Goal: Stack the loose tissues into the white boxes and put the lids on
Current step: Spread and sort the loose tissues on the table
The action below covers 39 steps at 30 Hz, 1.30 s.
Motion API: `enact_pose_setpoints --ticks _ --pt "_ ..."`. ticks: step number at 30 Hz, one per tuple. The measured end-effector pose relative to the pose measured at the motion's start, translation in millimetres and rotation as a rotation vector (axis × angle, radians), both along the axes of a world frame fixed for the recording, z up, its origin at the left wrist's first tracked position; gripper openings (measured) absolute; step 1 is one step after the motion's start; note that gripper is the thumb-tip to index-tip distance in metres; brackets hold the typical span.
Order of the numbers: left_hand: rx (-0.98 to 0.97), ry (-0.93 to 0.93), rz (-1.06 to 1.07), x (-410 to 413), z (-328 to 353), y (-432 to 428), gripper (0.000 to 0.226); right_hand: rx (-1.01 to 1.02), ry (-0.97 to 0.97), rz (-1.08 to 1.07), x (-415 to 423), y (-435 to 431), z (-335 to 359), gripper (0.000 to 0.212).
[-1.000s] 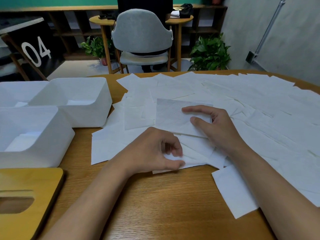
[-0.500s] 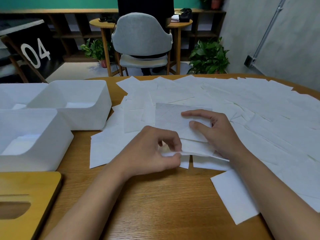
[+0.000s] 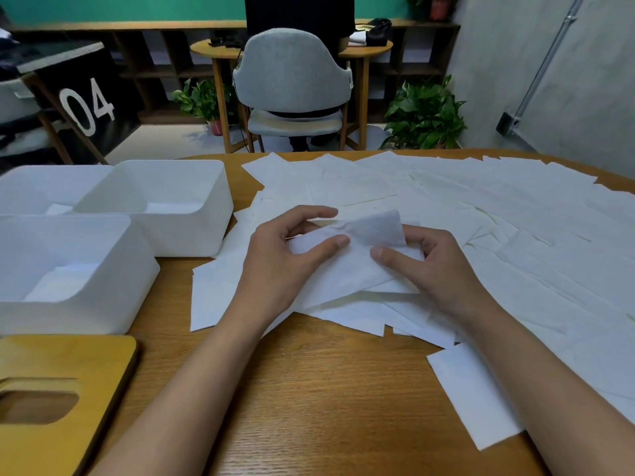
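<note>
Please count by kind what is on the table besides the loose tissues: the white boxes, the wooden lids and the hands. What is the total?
White boxes: 3
Wooden lids: 1
Hands: 2 (left hand, right hand, both gripping a tissue)
Total: 6

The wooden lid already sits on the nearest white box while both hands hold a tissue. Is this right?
Not quite. The head view shows the wooden lid lying flat on the table, in front of the nearest white box, which stands open. The rest is right: the left hand and the right hand both hold a tissue.
</note>
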State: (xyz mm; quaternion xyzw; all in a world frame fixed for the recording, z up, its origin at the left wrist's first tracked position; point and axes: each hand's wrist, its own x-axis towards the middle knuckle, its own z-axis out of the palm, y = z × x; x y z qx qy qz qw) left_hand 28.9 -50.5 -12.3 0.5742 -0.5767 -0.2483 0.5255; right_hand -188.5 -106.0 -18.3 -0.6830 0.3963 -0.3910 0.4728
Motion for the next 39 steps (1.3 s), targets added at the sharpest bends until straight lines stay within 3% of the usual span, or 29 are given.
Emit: enact_pose_setpoints --ticks 3,11,16,27,31,35,39 --pt "0.014 0.014 -0.014 0 2 1 0.039 0.018 -0.039 0.040 -2 0 2 0.025" --pt "0.009 -0.042 -0.004 -4 0 0 0.043 -0.091 0.035 0.144 2 4 0 0.072" --pt "-0.003 -0.051 -0.021 -3 0 0 0.047 -0.131 0.039 0.155 1 2 -1 0.081" --pt "-0.009 -0.115 0.004 -3 -6 -5 0.060 -0.163 -0.033 0.106 1 2 0 0.072" --pt "0.132 0.107 -0.062 -7 0 -2 0.055 -0.080 -0.164 0.092 -4 -1 4 0.065" --pt "0.100 0.261 -0.071 -9 2 1 0.050 -0.087 -0.079 0.106 -7 -2 4 0.049" --pt "0.034 0.152 0.007 -10 -9 -3 0.060 -0.094 0.016 0.055 -7 -3 2 0.035"
